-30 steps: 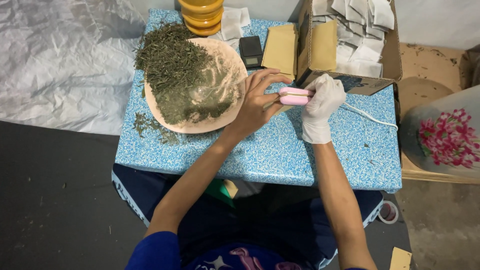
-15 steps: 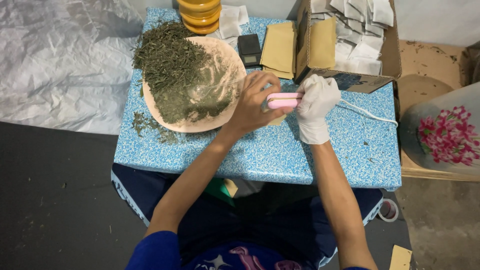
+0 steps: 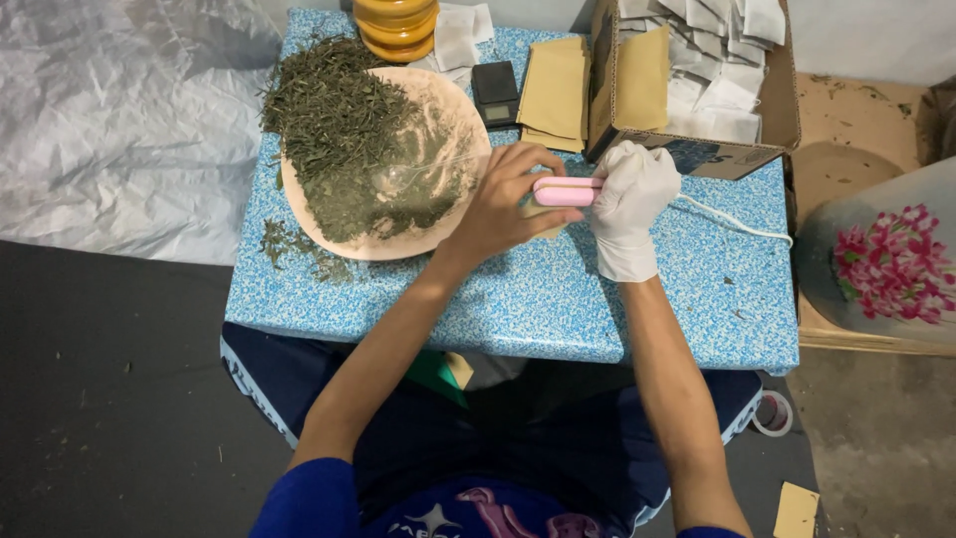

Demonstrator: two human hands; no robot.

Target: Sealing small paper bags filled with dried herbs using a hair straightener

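Observation:
My right hand (image 3: 634, 204), in a white glove, grips a small pink sealer (image 3: 565, 190) with a white cord (image 3: 735, 225) trailing to the right. My bare left hand (image 3: 506, 204) holds a tan paper pouch (image 3: 543, 221) whose edge sits in the sealer's jaws; most of the pouch is hidden under my fingers. Both hands meet above the blue speckled table (image 3: 558, 299). Just left of my left hand lies a round pinkish tray (image 3: 460, 130) heaped with dried green leaves (image 3: 344, 130), with a clear spoon (image 3: 403, 179) resting on them.
A cardboard box (image 3: 742, 159) of white sachets and tan pouches stands at the back right. A stack of tan pouches (image 3: 556, 90), a small black scale (image 3: 495, 92) and a yellow jar (image 3: 399, 28) line the back. A flowered container (image 3: 881, 264) stands right of the table.
The pink sealer and both hands have shifted a little left and toward the back of the table. My left fingers now curl more closely over the pouch.

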